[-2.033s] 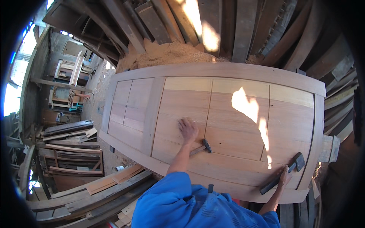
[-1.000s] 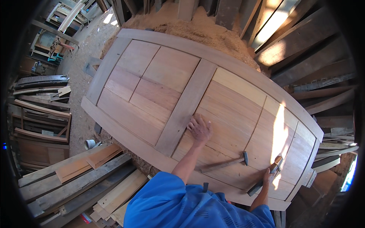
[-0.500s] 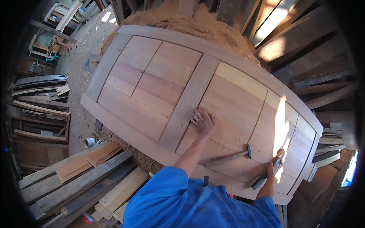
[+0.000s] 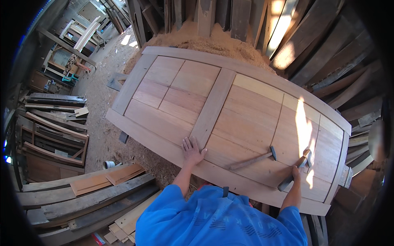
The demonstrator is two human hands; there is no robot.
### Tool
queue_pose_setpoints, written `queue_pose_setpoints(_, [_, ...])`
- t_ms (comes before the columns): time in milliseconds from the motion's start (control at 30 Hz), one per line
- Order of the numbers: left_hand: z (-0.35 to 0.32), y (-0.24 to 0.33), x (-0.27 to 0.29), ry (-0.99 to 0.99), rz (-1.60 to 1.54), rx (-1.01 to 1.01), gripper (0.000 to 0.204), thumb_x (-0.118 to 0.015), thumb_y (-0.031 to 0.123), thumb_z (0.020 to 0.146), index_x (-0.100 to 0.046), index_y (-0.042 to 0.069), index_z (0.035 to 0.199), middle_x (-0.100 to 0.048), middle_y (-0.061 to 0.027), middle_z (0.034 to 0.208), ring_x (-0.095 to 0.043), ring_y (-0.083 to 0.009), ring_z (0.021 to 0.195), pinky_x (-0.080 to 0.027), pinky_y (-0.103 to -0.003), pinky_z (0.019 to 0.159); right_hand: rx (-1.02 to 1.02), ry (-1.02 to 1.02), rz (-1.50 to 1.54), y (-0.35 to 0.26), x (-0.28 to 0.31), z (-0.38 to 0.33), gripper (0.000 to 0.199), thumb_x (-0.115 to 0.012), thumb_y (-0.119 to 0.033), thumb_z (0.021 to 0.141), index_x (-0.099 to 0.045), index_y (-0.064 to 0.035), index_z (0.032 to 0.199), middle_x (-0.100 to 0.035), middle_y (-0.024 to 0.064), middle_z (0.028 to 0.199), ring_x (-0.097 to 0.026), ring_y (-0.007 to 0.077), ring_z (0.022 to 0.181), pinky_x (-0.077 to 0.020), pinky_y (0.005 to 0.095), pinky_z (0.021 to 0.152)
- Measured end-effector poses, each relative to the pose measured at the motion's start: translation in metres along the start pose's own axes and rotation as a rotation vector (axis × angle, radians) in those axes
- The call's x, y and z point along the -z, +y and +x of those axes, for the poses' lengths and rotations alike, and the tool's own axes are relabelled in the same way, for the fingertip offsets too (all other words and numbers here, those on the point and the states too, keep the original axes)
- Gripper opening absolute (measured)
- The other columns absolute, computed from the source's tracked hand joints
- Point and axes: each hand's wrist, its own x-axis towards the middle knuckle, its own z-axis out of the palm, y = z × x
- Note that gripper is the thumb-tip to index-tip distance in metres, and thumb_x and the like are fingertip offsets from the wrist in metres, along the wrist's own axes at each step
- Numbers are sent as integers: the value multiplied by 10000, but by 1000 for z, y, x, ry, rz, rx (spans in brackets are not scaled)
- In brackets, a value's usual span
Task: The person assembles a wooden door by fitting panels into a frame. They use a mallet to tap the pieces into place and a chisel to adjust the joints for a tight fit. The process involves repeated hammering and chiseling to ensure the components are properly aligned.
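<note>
Far left stack: wooden frames [image 4: 55, 137] and dark boards lie piled beside the dusty floor [image 4: 96, 110].
White container: a small round vessel [image 4: 108, 165] sits near the lower-left timber.
Lower-left timber: long grey planks [image 4: 98, 198] run side by side, with orange-brown boards [image 4: 106, 179] lying across them.
Panelled door: the big wooden door [image 4: 250, 108] lies flat in front of the person, stretching from upper left to lower right.
Left hand: the hand [image 4: 193, 154] rests palm down on the door, where the broad crossbar [image 4: 214, 107] meets the near edge; its grip is released, fingers spread, grasping nothing.
Sawdust: a tan heap [image 4: 197, 39] lies beyond the door's far edge.
Loose hammer: a hammer [image 4: 253, 160] lies on the near half of the door, between the two hands, its dark head toward the right.
Right hand: the hand [image 4: 296, 173] has its grip closed around a dark tool [image 4: 304, 160] over the door's right part; the tool's exact kind is hard to tell.
Sunlight: a bright streak falls on the panels beside the tool.
Far right: long dark planks [image 4: 328, 53] lean in a row.
</note>
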Motion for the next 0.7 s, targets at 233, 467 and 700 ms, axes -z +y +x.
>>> queue_pose_setpoints(233, [13, 9, -20, 10, 28, -61, 1019, -544, 572, 950, -38, 12, 1636, -41, -426, 1620, 16, -588, 1513, 17, -688, 1205, 249, 190, -7, -1, -31, -27, 616, -562, -372, 857, -644, 190, 1094, -610, 427, 1127, -611, 533, 1079, -481, 547, 965])
queue_pose_setpoints(467, [10, -18, -12, 123, -108, -213, 949, -587, 463, 928, -164, -84, 1579, -84, -458, 1592, -52, -617, 1492, -25, -695, 1202, 74, -66, 7, -69, -20, -96, 511, -574, -323, 835, -679, 153, 991, -651, 354, 1050, -658, 488, 928, -527, 524, 870])
queue_pose_setpoints(700, [102, -33, 15, 79, -286, -555, 898, -613, 393, 912, -228, -107, 1552, -123, -415, 1613, -95, -587, 1507, -62, -675, 1215, -206, -119, 99, -75, -61, -148, 620, -613, -282, 879, -500, 115, 1341, -664, 290, 1148, -708, 422, 919, -584, 506, 789])
